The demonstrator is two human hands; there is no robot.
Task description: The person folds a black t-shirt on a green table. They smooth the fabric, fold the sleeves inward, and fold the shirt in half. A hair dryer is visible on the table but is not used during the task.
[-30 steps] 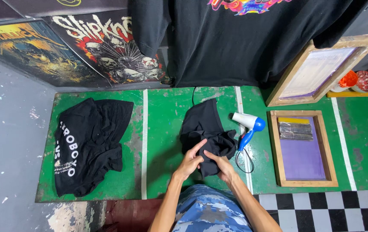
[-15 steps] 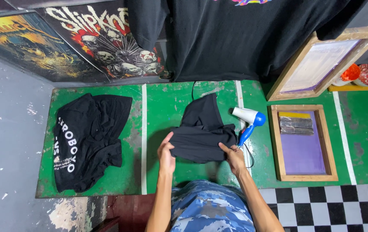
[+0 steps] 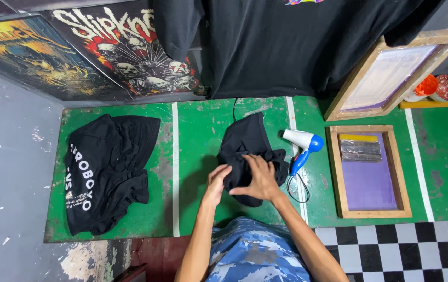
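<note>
Black shirt bunched on the green table, mid-board. Right hand lies flat over the folded cloth, fingers spread and pressing, gripping nothing. Left hand pinches the shirt's near-left edge, fingers curled shut on cloth. Hair dryer sits just beyond the right fingertips. Judgement: pin the fold with the flat palm, draw the edge taut, avoid snagging the dryer's cord.

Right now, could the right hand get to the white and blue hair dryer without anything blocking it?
Probably yes. The right hand rests on the bundled black garment, and the hair dryer lies just beside it on the green table, with only bare table and its thin cord between.
</note>
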